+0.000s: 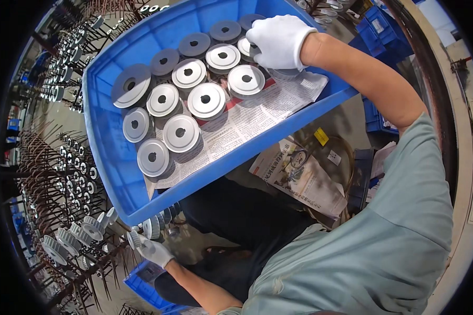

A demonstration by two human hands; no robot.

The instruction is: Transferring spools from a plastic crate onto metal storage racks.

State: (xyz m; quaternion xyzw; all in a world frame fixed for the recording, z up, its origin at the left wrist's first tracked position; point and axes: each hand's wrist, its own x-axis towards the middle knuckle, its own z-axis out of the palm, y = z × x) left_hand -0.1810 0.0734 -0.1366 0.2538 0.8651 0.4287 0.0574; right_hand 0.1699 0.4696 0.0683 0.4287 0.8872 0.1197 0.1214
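A blue plastic bin [231, 157] holds several silvery metal pulleys [206, 101], laid flat in rows with their keyed bores facing up. Printed newspaper [231, 137] lines the bin beneath them. My right hand [281, 43], in a white glove, reaches over the far right corner with its fingers curled down around a pulley [286, 73] that it mostly covers. Low on the left, my gloved left hand [155, 252] closes its fingers on a toothed pulley [133, 240] beside a rack rod; part of its grip is hidden.
Dark rusty racks [37, 163] with many projecting rods and hanging pulleys fill the left side. A folded newspaper [299, 176] lies below the bin, near my legs. More blue bins [381, 37] stand at the far right, and another blue bin [144, 286] sits below my left hand.
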